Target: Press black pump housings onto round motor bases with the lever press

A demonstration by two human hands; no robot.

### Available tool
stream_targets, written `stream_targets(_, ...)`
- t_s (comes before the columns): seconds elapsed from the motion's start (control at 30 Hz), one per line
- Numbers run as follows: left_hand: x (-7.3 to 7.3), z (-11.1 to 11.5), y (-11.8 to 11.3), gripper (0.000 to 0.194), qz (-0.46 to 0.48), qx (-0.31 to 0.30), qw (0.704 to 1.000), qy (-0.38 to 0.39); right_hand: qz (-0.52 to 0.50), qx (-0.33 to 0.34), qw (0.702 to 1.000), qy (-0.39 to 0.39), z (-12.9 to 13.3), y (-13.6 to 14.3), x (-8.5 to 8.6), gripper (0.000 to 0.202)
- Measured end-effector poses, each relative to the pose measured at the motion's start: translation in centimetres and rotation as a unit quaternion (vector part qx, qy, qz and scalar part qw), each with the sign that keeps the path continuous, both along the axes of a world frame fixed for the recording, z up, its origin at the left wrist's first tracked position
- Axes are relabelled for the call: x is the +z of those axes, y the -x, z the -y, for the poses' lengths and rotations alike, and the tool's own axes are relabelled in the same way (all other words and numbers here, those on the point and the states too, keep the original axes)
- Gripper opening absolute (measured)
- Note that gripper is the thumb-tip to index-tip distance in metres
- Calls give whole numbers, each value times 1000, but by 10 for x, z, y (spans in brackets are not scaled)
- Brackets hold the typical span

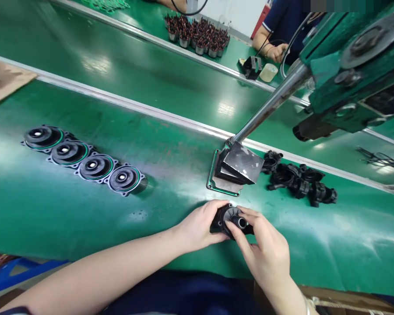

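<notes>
Black housing (229, 213): nearside of metal block (244, 161), between fingers. Left hand (202, 225): fingers clamped on its side. Right hand (269, 248): fingers clamped about its spout (242, 222).

Left grip (202, 225) and right grip (271, 247) on black part (230, 214); four ringed housings (89, 165) in row.

Housings (92, 166) left | press base (242, 162) middle | fittings (299, 188) right | part (233, 213) before base

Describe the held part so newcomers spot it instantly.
From the green machine, follow its column to the metal block. Nearer the camera, the left hand and right hand hold a spouted black part. Unlike the black housings at right, it's held.
</notes>
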State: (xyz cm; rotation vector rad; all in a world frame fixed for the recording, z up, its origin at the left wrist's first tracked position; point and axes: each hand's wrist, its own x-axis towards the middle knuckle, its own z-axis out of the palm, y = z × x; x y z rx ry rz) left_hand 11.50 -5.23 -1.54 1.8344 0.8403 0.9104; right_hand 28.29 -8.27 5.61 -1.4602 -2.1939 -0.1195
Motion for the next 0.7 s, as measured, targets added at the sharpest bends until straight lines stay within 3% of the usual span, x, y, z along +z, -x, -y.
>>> stream_targets(0.4,0,1,1,76,-4,-1,1000,-4,8,2,1000,5,2,-2,-4,25)
stream_targets(0.57,-8,0,1,68,-4,-39,996,-82,18,-4,1000,-5,6,1,-10,23)
stream_targets(0.7,-7,3,0,67,-25,-13,994,-110,3,2,1000,-12,3,-3,-11,25)
